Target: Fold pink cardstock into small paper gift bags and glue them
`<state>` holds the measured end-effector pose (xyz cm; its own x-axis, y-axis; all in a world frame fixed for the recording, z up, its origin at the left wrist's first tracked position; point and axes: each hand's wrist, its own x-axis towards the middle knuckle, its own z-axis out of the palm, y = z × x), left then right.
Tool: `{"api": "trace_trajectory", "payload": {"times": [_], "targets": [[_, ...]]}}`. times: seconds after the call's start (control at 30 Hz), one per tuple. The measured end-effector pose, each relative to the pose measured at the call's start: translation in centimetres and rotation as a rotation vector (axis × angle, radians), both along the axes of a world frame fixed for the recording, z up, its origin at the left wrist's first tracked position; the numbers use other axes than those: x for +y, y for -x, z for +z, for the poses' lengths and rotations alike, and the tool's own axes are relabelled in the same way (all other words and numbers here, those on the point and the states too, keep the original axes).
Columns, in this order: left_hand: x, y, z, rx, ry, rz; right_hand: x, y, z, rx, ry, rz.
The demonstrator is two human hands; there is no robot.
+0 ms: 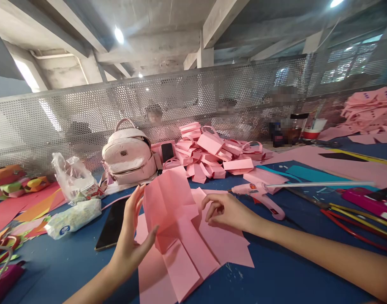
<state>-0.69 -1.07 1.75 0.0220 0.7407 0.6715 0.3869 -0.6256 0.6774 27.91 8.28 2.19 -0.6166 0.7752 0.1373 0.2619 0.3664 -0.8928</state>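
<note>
Bracing the folded pink paper (170, 204) along its left side is the left hand (132, 236), open, with its fingers up by the edge and the thumb reaching in front of the paper. The right hand (227, 211) is over by the paper's right side, fingers loosely curled; can't really tell from here if the tips are pinching anything.

The folded paper has a raised panel and creased flaps, and it's right between the 2 hands on top of some flat pink sheets (230, 240), all on a blue table (76, 270). Just left of it there's a black phone (113, 223), then a tissue pack (74, 217) and a clear plastic bag (69, 177). Pink glue gun (260, 194) is on the right, with red and yellow cords (355, 221) past it. Farther back: 1 pale pink backpack (128, 154) beside a big heap of folded pink paper pieces (209, 152), some with strap-like loops.
</note>
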Motion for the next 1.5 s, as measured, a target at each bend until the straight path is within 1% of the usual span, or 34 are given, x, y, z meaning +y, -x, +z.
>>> {"api": "trace_trajectory", "payload": {"times": [0.13, 0.2, 0.23, 0.27, 0.3, 0.33, 0.43, 0.5, 0.53, 0.6, 0.7, 1.0, 1.17, 1.3, 1.4, 1.5], "targets": [[-1.2, 0.5, -0.2, 0.267, -0.296, 0.095, -0.2, 0.0, 0.0, 0.009, 0.066, 0.024], [-2.0, 0.2, 0.0, 0.432, -0.485, 0.094, -0.5, 0.3, 0.2, 0.034, 0.120, 0.022], [-2.3, -0.2, 0.2, 0.499, -0.582, 0.062, -0.7, 0.4, 0.4, 0.046, 0.138, 0.019], [-2.6, -0.8, 0.4, 0.583, -0.623, -0.017, -1.0, 0.6, 0.6, 0.057, 0.146, 0.017], [-2.8, -1.4, 0.6, 0.585, -0.623, -0.122, -1.4, 0.8, 0.9, 0.066, 0.142, 0.016], [-2.9, -2.2, 0.9, 0.537, -0.501, -0.199, -1.9, 1.0, 1.2, 0.071, 0.127, 0.017], [-2.6, -4.5, 1.3, 0.268, 0.037, -0.220, -3.5, 1.6, 1.8, 0.080, 0.051, 0.009], [-2.1, -5.6, 1.3, 0.058, 0.316, -0.237, -4.4, 2.0, 2.0, 0.075, -0.014, -0.006], [-1.8, -6.0, 1.3, -0.020, 0.411, -0.252, -4.7, 2.1, 2.0, 0.068, -0.043, -0.008], [-1.5, -6.4, 1.2, -0.114, 0.517, -0.270, -5.2, 2.3, 2.0, 0.052, -0.084, 0.003], [-1.3, -6.6, 1.1, -0.141, 0.541, -0.265, -5.5, 2.3, 1.9, 0.041, -0.137, 0.023], [-1.3, -6.7, 1.1, -0.121, 0.462, -0.261, -6.0, 2.0, 1.9, 0.053, -0.379, 0.044], [-1.4, -6.6, 0.9, -0.076, 0.417, -0.254, -6.1, 1.8, 1.7, 0.039, -0.537, 0.055], [-1.9, -6.3, 0.8, 0.034, 0.341, -0.264, -6.1, 1.6, 1.6, -0.004, -0.649, 0.081], [-2.8, -5.2, 0.5, 0.134, 0.285, -0.318, -5.9, 1.2, 1.6, -0.021, -0.766, 0.078], [-4.2, -3.2, -0.2, 0.234, 0.278, -0.469, -5.4, 0.8, 1.5, -0.050, -0.884, 0.084]]}}
